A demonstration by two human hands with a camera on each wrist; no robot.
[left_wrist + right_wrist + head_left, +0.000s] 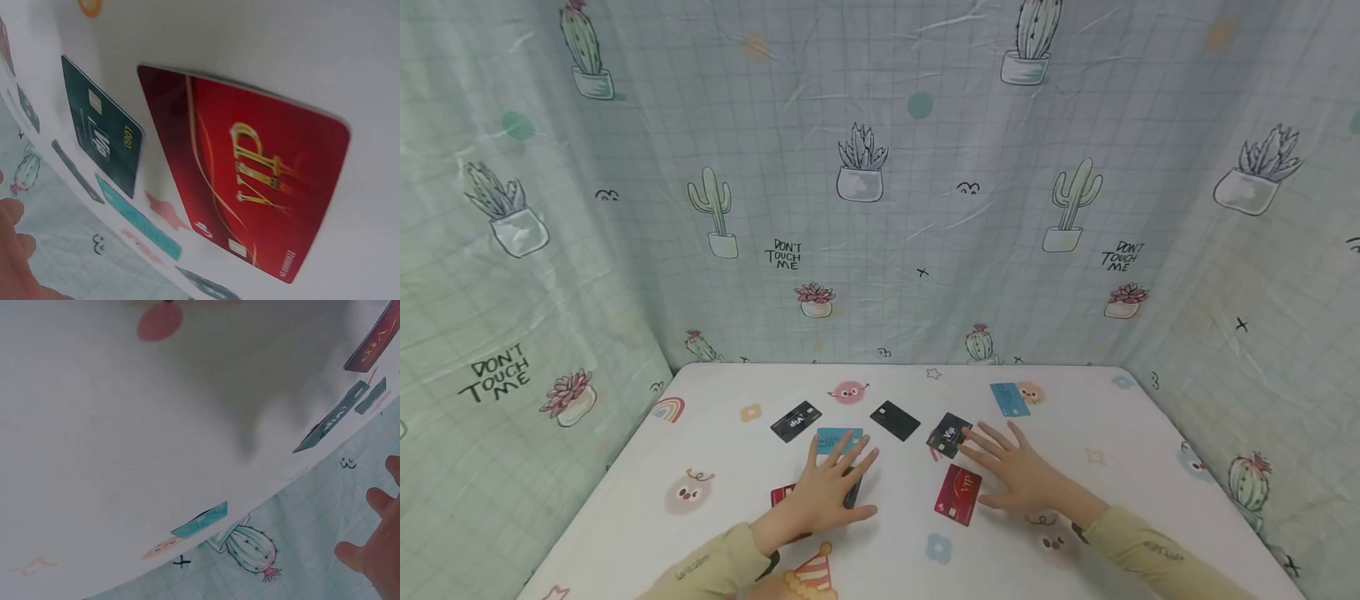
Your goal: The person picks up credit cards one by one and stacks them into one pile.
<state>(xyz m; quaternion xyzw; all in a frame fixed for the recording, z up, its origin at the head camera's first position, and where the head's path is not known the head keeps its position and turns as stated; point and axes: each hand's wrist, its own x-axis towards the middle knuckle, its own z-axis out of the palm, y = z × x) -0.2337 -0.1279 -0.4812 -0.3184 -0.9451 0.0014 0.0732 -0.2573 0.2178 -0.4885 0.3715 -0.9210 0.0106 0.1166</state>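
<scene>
- Head view: the left hand point(829, 493) is spread loose and grasps nothing, held over the left red card point(782, 493) and the green card point(852, 490), partly hiding both.
- Its fingers reach toward the left blue card point(838, 438); the left wrist view shows the red and green cards untouched, so they seem supported by the surface point(715, 550) alone.
- The right hand point(1018, 473) is also released, fingers fanned just beside the right red card point(958, 495) and the right black card point(950, 435), perhaps to leave their faces uncovered.
- The left black card point(796, 422), middle black card point(895, 421) and right blue card point(1011, 399) lie farther back.
- All eight lie flat, chips showing on several; the spacing probably keeps each one distinct.
- Patterned cloth point(925, 225) rises around the surface, likely as a screen.
</scene>
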